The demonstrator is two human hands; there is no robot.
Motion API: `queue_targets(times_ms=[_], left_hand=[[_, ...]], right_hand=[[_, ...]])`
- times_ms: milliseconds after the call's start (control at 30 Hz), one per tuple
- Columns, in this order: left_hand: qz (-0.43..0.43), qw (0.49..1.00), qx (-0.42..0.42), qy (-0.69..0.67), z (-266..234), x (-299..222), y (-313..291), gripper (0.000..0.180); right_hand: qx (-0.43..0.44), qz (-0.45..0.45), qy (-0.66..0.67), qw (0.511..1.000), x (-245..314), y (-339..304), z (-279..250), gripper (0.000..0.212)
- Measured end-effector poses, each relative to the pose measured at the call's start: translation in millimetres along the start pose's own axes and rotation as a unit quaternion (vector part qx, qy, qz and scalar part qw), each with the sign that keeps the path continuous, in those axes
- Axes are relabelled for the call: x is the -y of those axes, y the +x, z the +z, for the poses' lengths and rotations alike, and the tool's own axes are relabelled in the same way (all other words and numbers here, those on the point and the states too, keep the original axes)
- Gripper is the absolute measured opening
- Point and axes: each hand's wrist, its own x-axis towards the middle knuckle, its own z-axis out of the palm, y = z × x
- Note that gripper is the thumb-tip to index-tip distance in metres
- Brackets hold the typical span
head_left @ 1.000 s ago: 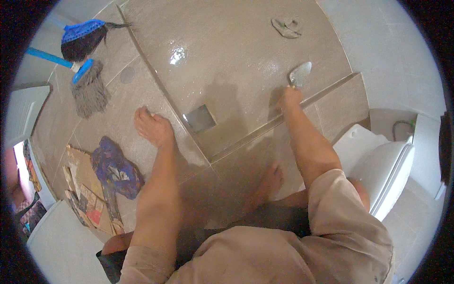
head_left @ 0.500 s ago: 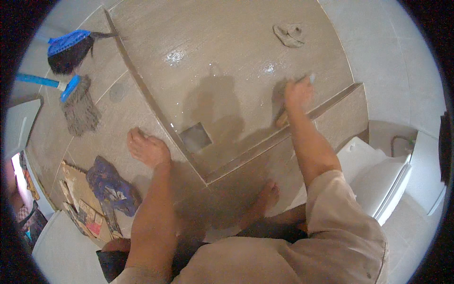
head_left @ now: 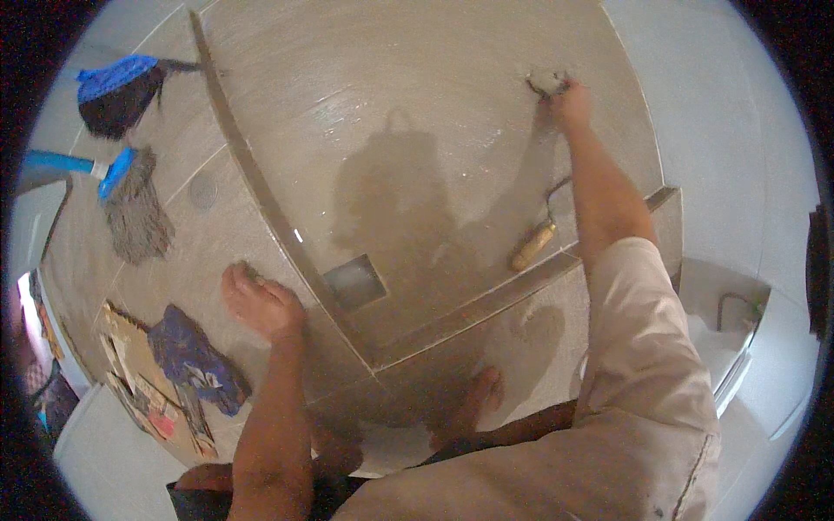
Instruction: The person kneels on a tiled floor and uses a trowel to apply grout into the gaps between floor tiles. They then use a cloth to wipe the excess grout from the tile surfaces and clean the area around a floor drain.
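Note:
My right hand [head_left: 571, 106] reaches far out to the right and closes on a crumpled, wet grey cloth [head_left: 546, 82] on the tiled floor. Beneath my right forearm lies a hand tool with a wooden handle [head_left: 533, 247] and a bent metal shank, close to the low ledge; my arm covers its far end, perhaps a trowel blade. My left hand [head_left: 262, 304] hovers over or rests on the floor left of the ledge. Its fingers are loosely bent and apart, with nothing seen in them. A square drain cover [head_left: 354, 282] sits in the corner between the hands.
A low tiled ledge [head_left: 252, 187] bounds the wet floor [head_left: 469, 52]. On the left are a blue broom [head_left: 135, 204], a blue-and-black bag or cloth [head_left: 122, 94], flattened cardboard [head_left: 139, 369] and a dark purple cloth [head_left: 195, 352]. A white toilet [head_left: 725, 365] stands at right.
My right hand has moved forward from beside the wooden-handled tool to the grey cloth and taken hold of it. The tool now lies uncovered near the ledge. My left hand has barely shifted.

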Motion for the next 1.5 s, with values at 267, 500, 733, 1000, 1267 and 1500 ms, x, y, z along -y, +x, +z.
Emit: queue_targets(times_ms=[267,500,733,1000,1267,1500], left_hand=[[-0.062,0.997,0.033,0.025,-7,-14,3,0.056],[-0.061,0.998,0.016,0.01,-14,-6,2,0.052],[-0.064,0.998,0.029,-0.003,-13,-10,-1,0.051],[-0.076,0.997,0.03,0.007,-13,-7,-2,0.05],[-0.074,0.996,0.03,0.032,-11,-1,-4,0.053],[-0.08,0.996,0.039,0.022,-14,-2,-2,0.054]], right_hand=[[-0.052,-0.144,0.385,0.91,22,-133,-92,0.051],[0.263,-0.418,0.268,0.827,83,-334,-145,0.046],[0.355,-0.583,0.119,0.721,139,-457,-78,0.056],[0.259,-0.735,0.092,0.62,166,-463,7,0.041],[0.043,-0.521,0.127,0.843,279,-375,23,0.038],[0.188,-0.33,0.375,0.846,329,-272,-38,0.037]])
